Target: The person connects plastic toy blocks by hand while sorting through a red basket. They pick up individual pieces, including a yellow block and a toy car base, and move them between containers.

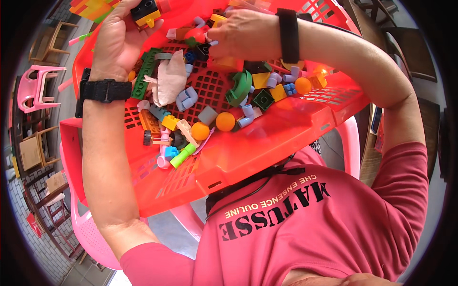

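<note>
Basket (267,145): red, grid-patterned floor
Brick stack (145,13): black and yellow
Long studded brick (143,78): dark green
Curved block (242,86): green
Balls (225,121): orange
Short tube (182,156): lime green
Crumpled piece (171,80): pale pink
Wrist straps (106,91): black
T-shirt (305,238): dusky red, black and cream lettering
Plastic chair (29,89): pink
Wall (25,202): pale grey brick pattern

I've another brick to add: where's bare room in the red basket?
The red basket is bare between the light-blue pipe pieces and green curved piece, above the grey brick, and on its sloping near wall below the orange balls. Crowded: around the right hand and lime-green tube.
</note>
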Action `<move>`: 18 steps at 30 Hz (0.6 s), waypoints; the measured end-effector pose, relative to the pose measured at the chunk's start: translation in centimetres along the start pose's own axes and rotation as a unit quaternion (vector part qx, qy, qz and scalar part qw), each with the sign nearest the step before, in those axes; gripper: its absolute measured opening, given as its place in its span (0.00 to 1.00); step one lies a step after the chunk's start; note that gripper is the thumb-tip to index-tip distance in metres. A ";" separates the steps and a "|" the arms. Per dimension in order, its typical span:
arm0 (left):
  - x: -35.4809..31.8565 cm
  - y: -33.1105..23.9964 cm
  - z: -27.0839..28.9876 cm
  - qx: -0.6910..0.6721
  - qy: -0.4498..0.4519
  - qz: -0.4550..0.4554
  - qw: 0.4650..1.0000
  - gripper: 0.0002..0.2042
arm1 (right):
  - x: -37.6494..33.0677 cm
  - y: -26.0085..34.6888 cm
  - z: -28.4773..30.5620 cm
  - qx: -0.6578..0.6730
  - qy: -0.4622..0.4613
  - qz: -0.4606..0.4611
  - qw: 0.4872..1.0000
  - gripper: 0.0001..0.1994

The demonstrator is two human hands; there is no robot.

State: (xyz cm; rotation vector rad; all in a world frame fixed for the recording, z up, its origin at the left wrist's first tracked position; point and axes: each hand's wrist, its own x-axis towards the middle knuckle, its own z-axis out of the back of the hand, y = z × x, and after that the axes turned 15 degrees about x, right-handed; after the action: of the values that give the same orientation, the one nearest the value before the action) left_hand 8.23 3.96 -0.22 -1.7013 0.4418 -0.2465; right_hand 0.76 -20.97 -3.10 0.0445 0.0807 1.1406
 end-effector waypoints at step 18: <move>-0.1 -0.5 0.3 -0.040 0.065 0.013 0.997 0.13 | -0.3 3.5 -2.3 0.086 0.072 0.122 0.986 0.08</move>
State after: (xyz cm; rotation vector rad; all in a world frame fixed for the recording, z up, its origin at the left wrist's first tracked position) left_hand 8.35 4.29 0.26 -1.7626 0.5755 -0.3253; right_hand -2.69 -19.77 -5.07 0.1277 0.3095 1.3796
